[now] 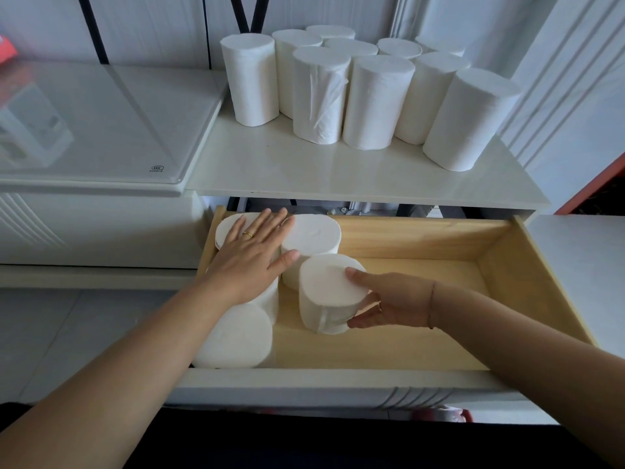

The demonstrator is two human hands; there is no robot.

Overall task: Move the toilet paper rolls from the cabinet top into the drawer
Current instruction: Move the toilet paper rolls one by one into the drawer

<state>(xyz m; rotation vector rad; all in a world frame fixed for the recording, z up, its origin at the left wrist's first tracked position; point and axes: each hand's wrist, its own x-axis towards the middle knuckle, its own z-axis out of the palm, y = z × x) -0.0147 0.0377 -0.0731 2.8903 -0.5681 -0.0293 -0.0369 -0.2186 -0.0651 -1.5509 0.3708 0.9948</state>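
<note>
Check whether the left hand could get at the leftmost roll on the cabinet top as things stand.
Probably yes. The left hand lies flat and empty on rolls in the drawer, and the leftmost roll stands at the cluster's open edge with bare cabinet top before it.

Rolls (351,93) stand on the cabinet top (304,170) — others in the drawer (422,238) below, at its left.

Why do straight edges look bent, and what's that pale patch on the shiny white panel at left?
Head view: the wide-angle lens bows the edges of the white cabinet top and pale wooden drawer; the glossy white glass panel mirrors the room; light is soft, with only faint shadow beside the white toilet paper roll that the right hand grips.
</note>
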